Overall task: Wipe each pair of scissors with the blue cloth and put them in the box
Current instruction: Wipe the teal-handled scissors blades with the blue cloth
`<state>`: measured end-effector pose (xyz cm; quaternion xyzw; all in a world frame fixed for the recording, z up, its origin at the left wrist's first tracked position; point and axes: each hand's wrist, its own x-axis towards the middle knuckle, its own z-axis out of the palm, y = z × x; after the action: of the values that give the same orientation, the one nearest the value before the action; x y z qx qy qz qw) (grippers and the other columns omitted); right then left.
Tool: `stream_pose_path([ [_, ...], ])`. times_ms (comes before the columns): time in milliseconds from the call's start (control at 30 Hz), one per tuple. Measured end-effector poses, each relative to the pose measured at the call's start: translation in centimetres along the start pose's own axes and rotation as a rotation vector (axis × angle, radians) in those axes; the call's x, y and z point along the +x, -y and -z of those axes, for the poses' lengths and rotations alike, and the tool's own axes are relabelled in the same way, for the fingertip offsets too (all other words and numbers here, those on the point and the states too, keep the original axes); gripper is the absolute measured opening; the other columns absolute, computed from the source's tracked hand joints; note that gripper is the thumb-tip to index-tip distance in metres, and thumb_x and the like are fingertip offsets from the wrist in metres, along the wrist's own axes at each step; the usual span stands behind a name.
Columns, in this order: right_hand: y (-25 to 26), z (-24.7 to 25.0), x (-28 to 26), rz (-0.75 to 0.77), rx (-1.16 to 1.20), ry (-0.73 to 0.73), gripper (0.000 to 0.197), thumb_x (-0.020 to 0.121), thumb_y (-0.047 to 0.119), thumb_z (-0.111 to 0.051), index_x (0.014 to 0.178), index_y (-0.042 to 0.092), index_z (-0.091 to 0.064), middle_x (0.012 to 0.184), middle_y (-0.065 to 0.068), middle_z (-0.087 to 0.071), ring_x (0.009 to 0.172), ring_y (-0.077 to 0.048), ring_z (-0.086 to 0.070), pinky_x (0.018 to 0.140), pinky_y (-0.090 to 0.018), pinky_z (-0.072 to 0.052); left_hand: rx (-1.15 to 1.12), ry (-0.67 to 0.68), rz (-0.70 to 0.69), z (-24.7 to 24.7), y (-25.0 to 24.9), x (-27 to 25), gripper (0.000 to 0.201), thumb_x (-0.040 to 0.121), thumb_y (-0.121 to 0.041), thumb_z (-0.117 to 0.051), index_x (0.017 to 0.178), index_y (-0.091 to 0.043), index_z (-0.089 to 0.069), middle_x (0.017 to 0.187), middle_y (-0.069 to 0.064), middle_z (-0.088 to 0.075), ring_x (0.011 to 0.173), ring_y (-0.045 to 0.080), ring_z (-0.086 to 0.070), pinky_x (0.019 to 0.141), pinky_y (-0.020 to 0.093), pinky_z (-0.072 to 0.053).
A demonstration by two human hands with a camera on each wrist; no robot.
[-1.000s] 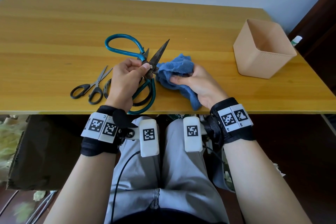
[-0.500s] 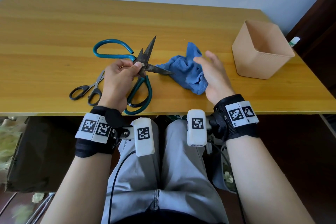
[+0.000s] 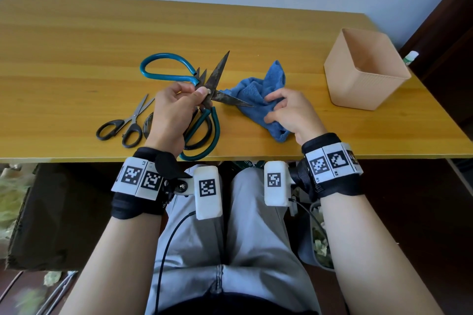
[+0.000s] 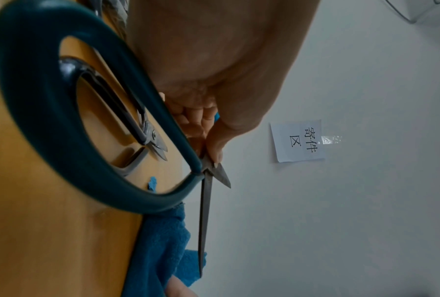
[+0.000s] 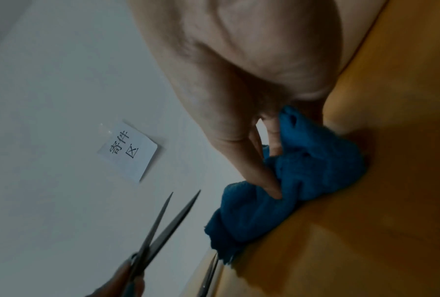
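Now your left hand point(image 3: 170, 107) pinches the open teal scissors point(image 3: 204, 89) at the pivot, your right hand point(image 3: 289, 112) bunches the blue cloth point(image 3: 258, 94); next, wipe the lower blade.

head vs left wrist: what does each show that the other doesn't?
Head only: the box, black scissors on the table, the right hand gripping the cloth, both wristbands. Left wrist only: a paper note taped to the wall. Both: the left hand pinching the teal scissors near the pivot, blades open, one blade reaching over the cloth.
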<state>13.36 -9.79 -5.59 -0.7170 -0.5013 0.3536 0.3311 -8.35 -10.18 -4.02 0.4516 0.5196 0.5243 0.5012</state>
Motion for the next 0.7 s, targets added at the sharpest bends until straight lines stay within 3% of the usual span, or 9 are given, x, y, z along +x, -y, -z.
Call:
stream_pose_path([
  [133,0.1,0.5,-0.5,0.065,0.158,-0.137,0.034,0.079,0.004,-0.078,0.11,0.016,-0.071,0.093,-0.002,-0.072,0.091,-0.011,-0.066,0.068,-0.014,-0.042,0.011,0.017,0.003,0.0,0.0,-0.1,0.02,0.096,-0.01,-0.064,0.082,-0.015,-0.052,0.072,0.003,-0.069,0.054,-0.002,-0.057,0.056,0.009,-0.043],
  [300,0.6,1.1,-0.9,0.124,0.3,-0.201,0.025,0.072,0.013,-0.086,0.094,0.016,-0.075,0.081,-0.006,-0.074,0.077,-0.012,-0.071,0.07,-0.021,-0.048,0.027,0.026,-0.001,0.1,0.1,-0.2,0.019,0.096,-0.011,-0.064,0.083,-0.016,-0.052,0.074,0.004,-0.069,0.054,-0.002,-0.056,0.057,0.008,-0.042],
  [433,1.4,1.1,-1.0,0.161,0.492,-0.263,0.018,0.077,0.012,-0.082,0.093,0.014,-0.074,0.08,-0.007,-0.073,0.074,-0.008,-0.067,0.075,-0.028,-0.052,0.035,0.041,-0.002,0.0,0.0,-0.1,0.014,0.096,-0.011,-0.065,0.087,-0.013,-0.053,0.073,0.004,-0.069,0.057,0.002,-0.059,0.058,0.009,-0.043],
  [500,2.2,1.1,-1.3,0.196,0.609,-0.185,0.017,0.081,0.009,-0.079,0.095,0.013,-0.07,0.081,-0.004,-0.07,0.079,-0.01,-0.066,0.077,-0.028,-0.051,0.048,0.053,-0.007,-0.1,0.1,0.0,0.012,0.096,-0.011,-0.065,0.092,-0.011,-0.054,0.069,0.0,-0.069,0.06,0.004,-0.062,0.058,0.01,-0.044],
  [600,3.2,0.5,-1.7,0.228,0.761,0.11,0.015,0.085,0.003,-0.072,0.095,0.011,-0.065,0.086,-0.006,-0.067,0.087,-0.017,-0.062,0.078,-0.028,-0.05,0.064,0.085,-0.015,-0.3,0.1,0.1,0.01,0.096,-0.013,-0.065,0.096,-0.011,-0.055,0.067,-0.004,-0.07,0.063,0.004,-0.064,0.061,0.012,-0.045],
  [700,3.4,-0.2,-1.9,0.234,0.724,0.268,0.013,0.093,-0.002,-0.061,0.101,0.008,-0.061,0.088,-0.009,-0.069,0.087,-0.018,-0.066,0.077,-0.025,-0.053,0.074,0.117,-0.031,-0.6,0.0,0.0,0.01,0.096,-0.012,-0.065,0.092,-0.012,-0.056,0.07,-0.001,-0.07,0.064,0.006,-0.065,0.064,0.016,-0.047],
])
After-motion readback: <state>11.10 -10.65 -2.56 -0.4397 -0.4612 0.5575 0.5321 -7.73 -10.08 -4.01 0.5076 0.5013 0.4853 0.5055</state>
